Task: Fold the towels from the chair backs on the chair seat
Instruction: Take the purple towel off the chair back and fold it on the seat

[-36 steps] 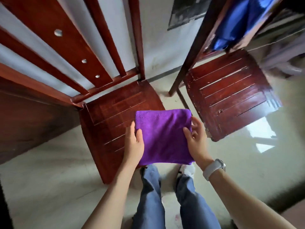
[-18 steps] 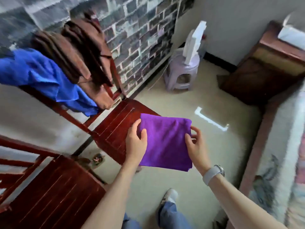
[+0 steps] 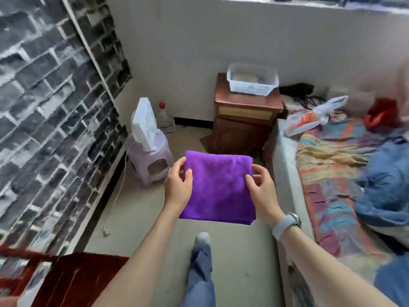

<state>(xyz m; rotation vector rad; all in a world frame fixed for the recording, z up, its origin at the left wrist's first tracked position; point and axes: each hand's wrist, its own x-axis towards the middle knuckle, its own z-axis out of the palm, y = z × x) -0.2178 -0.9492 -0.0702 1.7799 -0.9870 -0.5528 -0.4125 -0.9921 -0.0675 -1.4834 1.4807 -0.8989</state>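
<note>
Both hands hold a folded purple towel [image 3: 219, 187] up in the air above the floor [image 3: 239, 262], the left hand [image 3: 178, 185] pinching its left edge and the right hand [image 3: 262, 189] pinching its right edge, near the bed [image 3: 332, 173].

No readable text, label, brand or number anywhere in view right now; every surface is plain or too blurred to make out any lettering.
</note>
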